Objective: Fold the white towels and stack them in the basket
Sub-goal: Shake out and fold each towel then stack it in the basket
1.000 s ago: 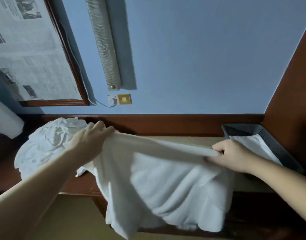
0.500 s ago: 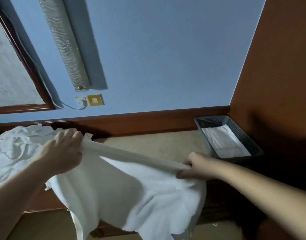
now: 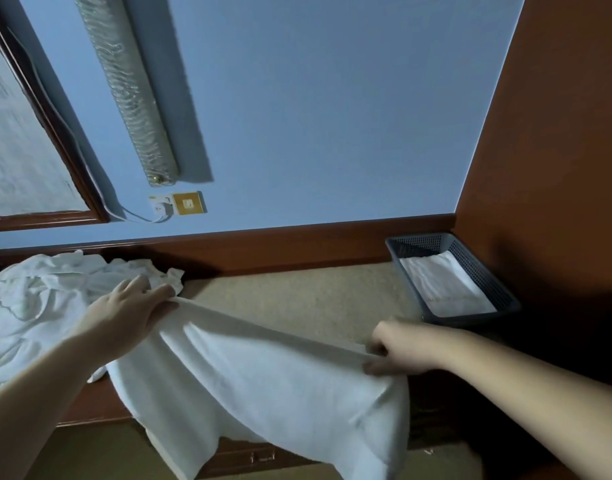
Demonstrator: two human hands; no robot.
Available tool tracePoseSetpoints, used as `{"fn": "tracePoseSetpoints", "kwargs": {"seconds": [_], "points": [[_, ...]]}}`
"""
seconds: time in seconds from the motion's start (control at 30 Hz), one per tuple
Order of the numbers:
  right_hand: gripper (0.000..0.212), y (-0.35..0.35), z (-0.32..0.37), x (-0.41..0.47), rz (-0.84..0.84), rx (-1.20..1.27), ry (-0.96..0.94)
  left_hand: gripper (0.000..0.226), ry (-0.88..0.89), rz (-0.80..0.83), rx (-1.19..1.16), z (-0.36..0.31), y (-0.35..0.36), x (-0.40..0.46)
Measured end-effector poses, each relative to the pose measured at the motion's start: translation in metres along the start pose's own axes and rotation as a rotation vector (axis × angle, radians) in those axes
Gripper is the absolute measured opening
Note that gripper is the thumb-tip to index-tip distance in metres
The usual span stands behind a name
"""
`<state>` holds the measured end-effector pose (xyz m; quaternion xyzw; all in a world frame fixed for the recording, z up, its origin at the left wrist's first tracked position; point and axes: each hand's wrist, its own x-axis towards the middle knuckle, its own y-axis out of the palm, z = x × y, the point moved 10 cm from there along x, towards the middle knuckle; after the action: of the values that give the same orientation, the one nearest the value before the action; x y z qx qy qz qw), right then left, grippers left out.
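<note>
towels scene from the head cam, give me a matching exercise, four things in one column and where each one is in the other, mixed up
Things
1. stretched towel
2. folded towel
3. towel pile
4. basket

Places
A. heaped at the left end of the counter
B. lying inside the basket
C. held between the left hand and the right hand
D. at the right end of the counter, by the brown wall

Pairs: 1-C, 2-B, 3-A, 4-D

1. You have bare counter (image 3: 297, 299) between the heaped towels (image 3: 45, 306) and the basket (image 3: 484, 268).
2. The brown side panel (image 3: 557, 168) blocks you just right of the basket.
3. The wall (image 3: 332, 116) closes the back.
</note>
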<state>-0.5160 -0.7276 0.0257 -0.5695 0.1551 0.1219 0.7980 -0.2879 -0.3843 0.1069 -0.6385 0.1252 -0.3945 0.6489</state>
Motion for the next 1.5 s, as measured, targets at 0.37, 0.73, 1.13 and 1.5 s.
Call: {"fn": "tracePoseSetpoints", "kwargs": {"seconds": [0.37,0.73,1.13,1.5], "points": [[0.042,0.033,-0.037,0.014,-0.001,-0.106,0.115,0.022,-0.089,0.066,-0.112,-0.015,0.026,-0.010],[0.052,0.010,-0.048,0.043,-0.216,-0.125,0.007,0.006,-0.374,0.111,-0.243,-0.023,0.067,-0.017],[0.050,0.022,-0.042,0.018,-0.199,-0.031,0.126,0.047,-0.403,0.087,-0.229,-0.028,0.061,-0.034],[0.036,0.032,-0.019,0.014,-0.252,-0.123,0.035,0.045,-0.457,-0.061,-0.260,-0.005,0.040,-0.041]]}}
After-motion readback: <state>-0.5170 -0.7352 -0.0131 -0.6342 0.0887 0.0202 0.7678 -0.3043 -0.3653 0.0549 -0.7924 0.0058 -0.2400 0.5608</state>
